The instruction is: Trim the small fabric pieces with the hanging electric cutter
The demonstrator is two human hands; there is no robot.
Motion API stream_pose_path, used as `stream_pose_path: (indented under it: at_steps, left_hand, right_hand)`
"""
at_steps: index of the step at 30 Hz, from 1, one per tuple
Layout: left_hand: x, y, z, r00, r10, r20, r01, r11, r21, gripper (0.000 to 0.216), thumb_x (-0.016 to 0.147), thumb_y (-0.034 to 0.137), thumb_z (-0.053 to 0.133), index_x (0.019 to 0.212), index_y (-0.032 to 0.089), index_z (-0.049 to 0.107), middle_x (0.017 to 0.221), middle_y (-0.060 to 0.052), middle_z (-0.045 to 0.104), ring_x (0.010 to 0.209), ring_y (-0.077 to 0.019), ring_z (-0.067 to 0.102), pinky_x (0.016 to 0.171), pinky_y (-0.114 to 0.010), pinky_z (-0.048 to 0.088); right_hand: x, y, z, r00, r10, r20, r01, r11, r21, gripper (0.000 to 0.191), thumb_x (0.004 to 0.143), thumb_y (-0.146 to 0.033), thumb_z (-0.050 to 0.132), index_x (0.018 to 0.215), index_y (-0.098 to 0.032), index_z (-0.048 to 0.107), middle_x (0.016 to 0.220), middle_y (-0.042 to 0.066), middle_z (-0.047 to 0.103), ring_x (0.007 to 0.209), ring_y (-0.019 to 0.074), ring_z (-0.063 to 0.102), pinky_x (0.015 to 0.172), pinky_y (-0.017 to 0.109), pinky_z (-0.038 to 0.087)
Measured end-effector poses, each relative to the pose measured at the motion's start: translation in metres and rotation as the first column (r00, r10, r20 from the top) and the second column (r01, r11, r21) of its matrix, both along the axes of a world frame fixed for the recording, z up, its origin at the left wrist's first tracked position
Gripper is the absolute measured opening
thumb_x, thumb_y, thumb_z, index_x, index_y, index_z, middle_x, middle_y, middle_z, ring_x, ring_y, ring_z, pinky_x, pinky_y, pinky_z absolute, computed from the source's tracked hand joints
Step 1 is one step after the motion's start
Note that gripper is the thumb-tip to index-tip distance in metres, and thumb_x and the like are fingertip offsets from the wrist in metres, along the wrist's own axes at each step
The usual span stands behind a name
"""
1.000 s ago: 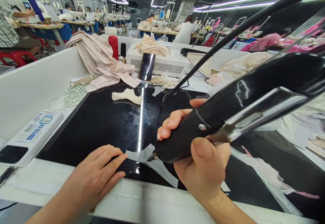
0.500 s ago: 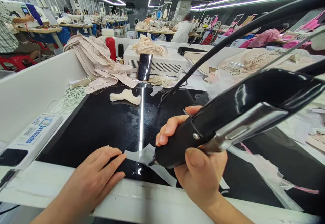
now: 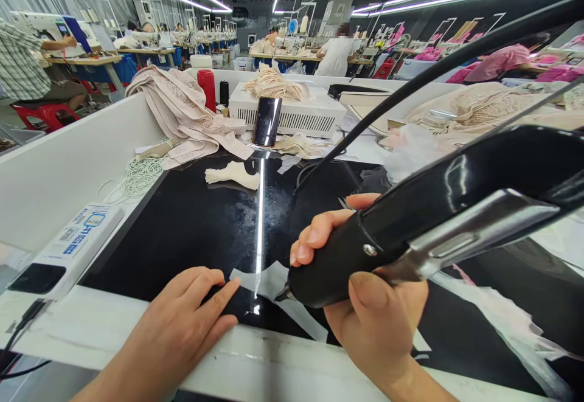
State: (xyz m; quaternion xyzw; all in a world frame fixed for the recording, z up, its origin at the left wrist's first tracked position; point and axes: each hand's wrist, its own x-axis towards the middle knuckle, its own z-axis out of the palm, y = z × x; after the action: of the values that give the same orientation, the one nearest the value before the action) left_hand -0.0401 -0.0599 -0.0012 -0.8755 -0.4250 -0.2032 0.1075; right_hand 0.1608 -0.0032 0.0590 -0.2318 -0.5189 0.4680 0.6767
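My right hand (image 3: 371, 311) is wrapped round a black glue gun (image 3: 410, 207) with a metal lever and a thick cable. Its pointed nozzle tip touches or sits just above a thin, curved, whitish piece of sheet (image 3: 264, 281) on the glossy black work surface (image 3: 150, 244). The left end of that piece lies by the fingertips of my left hand (image 3: 187, 311), which rests palm down with fingers stretched out. Part of the piece is hidden behind the gun. The tips of a metal tool, perhaps scissors or tweezers, show behind my right fingers.
A cream fabric piece (image 3: 232, 174) lies farther back. Behind it stand a phone (image 3: 267, 121), a white vented box (image 3: 310, 119) and beige fabric (image 3: 177, 110). A white boxed device (image 3: 75, 241) sits at left. Pink-edged translucent scraps (image 3: 506, 317) lie right. Co-workers sit beyond.
The whole view has shifted slightly, so things appear a little farther right. Both hands, the gun and the whitish piece keep almost the same positions relative to each other.
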Motion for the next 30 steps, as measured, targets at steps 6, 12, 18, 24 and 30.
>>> stream_pose_path:
  at_steps: [6, 12, 18, 24, 30]
  left_hand:
    - [0.001, 0.001, 0.000, 1.000, 0.012, 0.005, -0.012, 1.000, 0.002, 0.038, 0.105, 0.034, 0.040, 0.122, 0.009, 0.064, 0.103, -0.011, 0.066, 0.093, -0.0237, 0.064, 0.082, -0.038, 0.053]
    - [0.001, 0.001, -0.001, 1.000, 0.020, 0.004, -0.020, 1.000, 0.006, 0.039, 0.106, 0.033, 0.038, 0.121, 0.009, 0.064, 0.104, -0.011, 0.066, 0.094, -0.0229, 0.062, 0.084, -0.037, 0.050]
    - [0.003, 0.001, -0.002, 1.000, 0.026, -0.004, -0.026, 0.999, 0.023, 0.040, 0.106, 0.034, 0.037, 0.121, 0.008, 0.063, 0.102, -0.010, 0.066, 0.093, -0.0232, 0.062, 0.085, -0.038, 0.049]
    - [0.004, 0.002, -0.001, 0.999, 0.025, 0.035, -0.025, 1.000, 0.012, 0.039, 0.106, 0.031, 0.035, 0.120, 0.009, 0.064, 0.101, -0.010, 0.067, 0.091, -0.0226, 0.063, 0.084, -0.038, 0.050]
    - [0.005, 0.002, -0.005, 0.997, 0.030, 0.074, -0.029, 1.000, -0.008, 0.037, 0.106, 0.030, 0.037, 0.120, 0.009, 0.064, 0.103, -0.010, 0.066, 0.092, -0.0232, 0.062, 0.083, -0.039, 0.053]
  right_hand:
    - [0.000, 0.001, -0.001, 1.000, 0.004, 0.002, -0.004, 1.000, 0.012, 0.038, 0.081, -0.038, 0.077, 0.111, -0.028, 0.056, 0.080, -0.002, 0.063, 0.062, 0.0159, 0.059, 0.056, 0.032, 0.050]
    - [-0.002, 0.007, 0.000, 1.000, 0.022, -0.008, -0.022, 0.999, 0.047, 0.036, 0.084, -0.035, 0.075, 0.113, -0.027, 0.056, 0.082, -0.002, 0.063, 0.063, 0.0149, 0.059, 0.058, 0.031, 0.051]
    - [-0.027, 0.018, 0.002, 0.991, 0.105, -0.086, -0.102, 0.994, 0.044, 0.028, 0.085, -0.035, 0.075, 0.103, -0.028, 0.055, 0.084, -0.004, 0.063, 0.066, 0.0120, 0.061, 0.058, 0.027, 0.052]
    - [-0.048, 0.027, -0.006, 0.984, 0.154, -0.090, -0.150, 0.987, 0.048, 0.027, 0.085, -0.034, 0.075, 0.100, -0.028, 0.053, 0.086, -0.004, 0.063, 0.068, 0.0113, 0.060, 0.058, 0.026, 0.053]
    - [-0.049, 0.028, -0.008, 0.986, 0.143, -0.091, -0.140, 0.989, 0.040, 0.029, 0.085, -0.032, 0.074, 0.103, -0.028, 0.052, 0.086, -0.004, 0.064, 0.067, 0.0118, 0.060, 0.053, 0.024, 0.052]
